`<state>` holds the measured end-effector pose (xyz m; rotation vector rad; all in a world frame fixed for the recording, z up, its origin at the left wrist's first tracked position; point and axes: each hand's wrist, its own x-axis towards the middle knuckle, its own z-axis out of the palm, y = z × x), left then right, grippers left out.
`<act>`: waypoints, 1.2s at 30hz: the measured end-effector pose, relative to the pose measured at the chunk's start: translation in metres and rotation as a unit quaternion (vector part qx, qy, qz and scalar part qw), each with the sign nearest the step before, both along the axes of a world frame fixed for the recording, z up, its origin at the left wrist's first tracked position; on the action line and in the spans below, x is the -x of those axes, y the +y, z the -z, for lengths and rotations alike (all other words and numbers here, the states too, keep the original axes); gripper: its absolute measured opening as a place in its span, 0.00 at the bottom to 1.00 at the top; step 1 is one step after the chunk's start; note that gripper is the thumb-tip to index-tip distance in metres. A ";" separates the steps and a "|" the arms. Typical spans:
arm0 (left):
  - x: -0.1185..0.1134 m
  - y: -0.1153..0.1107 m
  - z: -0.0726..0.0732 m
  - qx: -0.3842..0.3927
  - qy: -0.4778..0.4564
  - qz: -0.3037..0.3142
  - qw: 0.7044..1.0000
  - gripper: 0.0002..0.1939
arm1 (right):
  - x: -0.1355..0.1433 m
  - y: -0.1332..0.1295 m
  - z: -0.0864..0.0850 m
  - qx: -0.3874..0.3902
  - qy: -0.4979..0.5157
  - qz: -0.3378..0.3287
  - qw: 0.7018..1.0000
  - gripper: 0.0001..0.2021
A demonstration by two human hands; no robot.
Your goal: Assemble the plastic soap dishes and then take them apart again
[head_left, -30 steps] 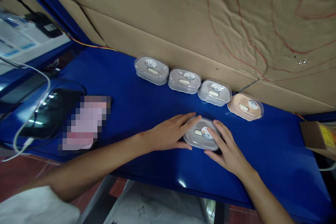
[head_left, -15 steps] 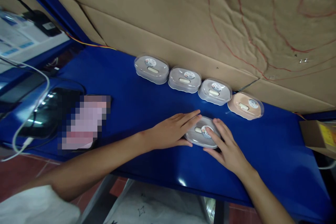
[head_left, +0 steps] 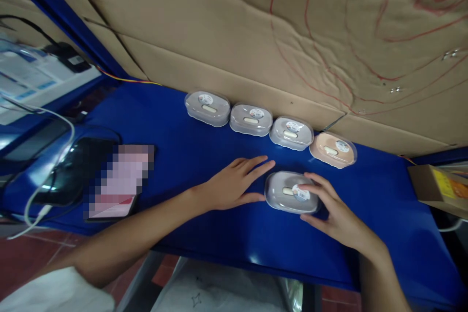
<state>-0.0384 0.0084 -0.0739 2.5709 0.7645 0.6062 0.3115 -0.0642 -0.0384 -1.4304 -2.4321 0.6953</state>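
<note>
A grey oval box with a clear lid [head_left: 281, 201] sits on the blue table in front of a row of similar boxes. My right hand [head_left: 331, 209] grips its right end, thumb at the near side and fingers over the lid and far side. My left hand [head_left: 234, 183] is spread just left of the box, palm down and holding nothing, its thumb tip close to the box's left edge. The row behind has a grey box [head_left: 207, 108], a second grey box [head_left: 251, 120], a third grey box [head_left: 291, 133] and a peach box [head_left: 333, 149].
Brown cardboard [head_left: 204, 34] with red lines rises behind the row. At left on the table [head_left: 164, 131] lie a phone with a blurred screen [head_left: 122, 180], a dark glossy device [head_left: 73, 170] and a white cable [head_left: 31, 195]. A cardboard box [head_left: 424, 183] stands at the right edge.
My left hand has come off the box and spread its fingers. The box and my right hand have shifted a little to the right. The camera view has tilted slightly.
</note>
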 end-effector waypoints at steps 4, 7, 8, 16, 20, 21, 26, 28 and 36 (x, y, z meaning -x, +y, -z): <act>0.005 0.012 -0.006 -0.004 -0.003 -0.122 0.992 0.37 | -0.071 -0.012 -0.002 0.001 0.008 0.087 0.996 0.29; 0.010 0.023 -0.006 -0.025 -0.004 -0.224 0.974 0.37 | -0.137 -0.018 0.011 -0.029 -0.016 0.178 0.984 0.35; 0.012 0.026 -0.006 -0.029 -0.001 -0.251 0.968 0.37 | -0.157 -0.019 0.018 -0.042 -0.021 0.204 0.978 0.34; 0.015 0.027 -0.004 -0.034 0.007 -0.261 0.965 0.32 | -0.165 -0.007 0.040 -0.111 0.017 0.230 0.967 0.32; 0.001 0.010 -0.002 -0.025 0.014 -0.165 0.986 0.28 | -0.128 -0.009 0.025 -0.080 0.006 0.197 0.977 0.39; -0.003 0.006 -0.002 -0.019 0.021 -0.125 0.992 0.28 | -0.119 -0.010 0.021 -0.073 0.005 0.192 0.979 0.38; -0.013 -0.009 -0.002 -0.002 0.060 0.018 0.998 0.31 | -0.077 -0.004 0.011 -0.081 0.023 0.156 0.984 0.27; -0.013 -0.010 -0.001 0.004 0.058 0.024 0.998 0.32 | -0.057 -0.001 0.011 -0.089 0.027 0.134 0.987 0.24; -0.013 -0.018 0.002 0.034 0.022 0.042 0.998 0.60 | 0.022 0.003 0.035 -0.119 0.067 -0.024 0.990 0.24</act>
